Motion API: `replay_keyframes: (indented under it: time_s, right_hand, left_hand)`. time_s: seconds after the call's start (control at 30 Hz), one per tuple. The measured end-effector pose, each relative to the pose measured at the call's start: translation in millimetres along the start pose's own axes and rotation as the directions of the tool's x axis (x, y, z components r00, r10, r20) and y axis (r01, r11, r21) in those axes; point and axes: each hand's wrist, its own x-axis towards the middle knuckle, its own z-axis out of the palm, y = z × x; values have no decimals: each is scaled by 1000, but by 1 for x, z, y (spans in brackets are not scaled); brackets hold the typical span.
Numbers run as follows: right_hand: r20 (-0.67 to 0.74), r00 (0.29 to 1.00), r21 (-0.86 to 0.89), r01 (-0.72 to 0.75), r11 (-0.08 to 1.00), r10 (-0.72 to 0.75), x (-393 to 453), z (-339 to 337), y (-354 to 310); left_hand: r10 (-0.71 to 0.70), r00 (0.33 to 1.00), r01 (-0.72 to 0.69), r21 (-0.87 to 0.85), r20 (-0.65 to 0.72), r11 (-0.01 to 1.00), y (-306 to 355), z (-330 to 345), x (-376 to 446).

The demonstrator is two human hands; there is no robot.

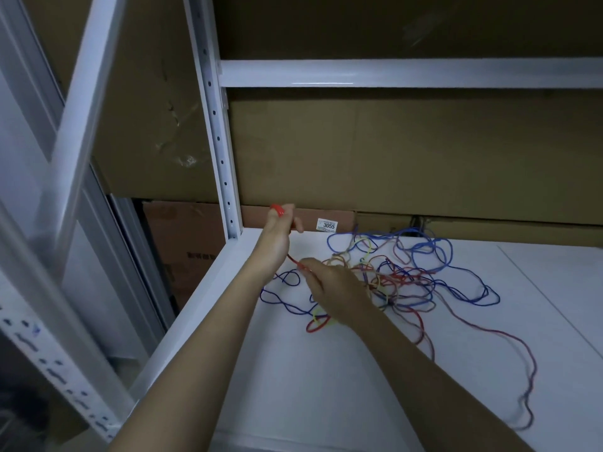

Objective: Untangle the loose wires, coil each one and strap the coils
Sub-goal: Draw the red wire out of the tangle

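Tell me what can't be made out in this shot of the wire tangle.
- Head view: the right hand hides its fingertips' hold on the red wire.
- The left hand hides most of what it grips.
- Small print on the label above 3055 is too small.
- Motion blur smears the wire loop at right.

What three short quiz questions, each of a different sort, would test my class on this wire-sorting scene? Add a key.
1. True or false: the left hand holds a small red coil.
2. Which colour is the wire stretched between the two hands: A blue, B red, C yellow?
3. Fill in: the tangle of wires lies on a white ____.

Key: 1 true. 2 B; the right hand pinches it. 3 shelf.
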Motion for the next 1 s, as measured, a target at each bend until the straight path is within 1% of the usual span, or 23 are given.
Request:
replay_keyframes:
  time_s: [0.03,0.07,0.1,0.13,0.17,0.2,0.23,0.27,0.3,0.37,0.4,0.47,0.53,0.6,0.63,0.7,0.77,0.8,0.87,0.93,1.0]
  right_hand:
    - [4,999,223,-46,974,47,0,-4,-3]
    - [28,994,433,-103,895,101,-1,-7,-5]
    - [79,986,602,-166,781,149,-2,-9,-6]
    - [158,971,721,-239,650,182,-3,-12,-6]
    - [248,949,793,-315,521,197,-4,-15,-6]
    - [326,924,824,-381,420,199,-4,-20,-5]
    - [374,906,829,-423,366,199,-4,-26,-3]
    - [392,896,822,-442,358,207,-4,-31,0]
    - [393,893,807,-449,383,218,-3,-38,3]
    - [368,897,757,-442,482,244,1,-49,4]
    - [338,905,723,-426,544,260,3,-53,4]
    - [227,937,677,-348,649,265,7,-60,2]
    - [103,967,675,-241,697,235,13,-66,-1]
    - [3,983,670,-138,729,184,21,-71,-7]
    - [-33,987,680,-93,727,157,25,-74,-11]
    - [-53,992,723,-44,689,118,36,-78,-16]
    - [10,997,762,-60,645,82,45,-80,-18]
    - [56,995,777,-92,623,77,50,-79,-16]
    - [129,984,804,-176,568,122,59,-76,-14]
    - [148,972,826,-222,518,180,62,-67,-12]
    - [137,968,832,-228,505,210,59,-54,-10]
  left_hand:
    - [8,999,-13,113,46,994,-2,-2,-2]
    - [25,996,-42,206,86,978,-4,-5,-4]
    - [42,991,-76,279,124,957,-6,-7,-6]
    - [56,985,-108,338,162,935,-8,-9,-8]
    - [65,978,-139,394,196,909,-10,-12,-9]
    - [73,971,-172,453,226,875,-10,-15,-11]
    - [79,964,-204,517,255,831,-11,-18,-12]
    - [81,956,-238,580,284,779,-12,-23,-13]
    - [87,946,-277,643,312,714,-12,-27,-15]
    - [112,923,-361,728,368,583,-10,-33,-20]
    - [129,911,-395,736,393,550,-8,-35,-22]
    - [144,893,-431,722,426,541,-3,-37,-27]
    - [126,891,-423,696,436,580,3,-40,-34]
    - [100,906,-368,647,412,667,10,-43,-42]
    - [86,916,-323,593,392,738,14,-44,-45]
    - [71,919,-234,394,387,889,22,-48,-49]
    - [90,907,-166,154,411,974,30,-51,-52]
    - [108,908,-136,40,405,990,33,-51,-53]
    - [142,934,-100,-143,328,985,39,-50,-50]
    - [161,958,-76,-332,237,940,43,-50,-44]
    - [147,972,-39,-495,181,868,45,-49,-39]
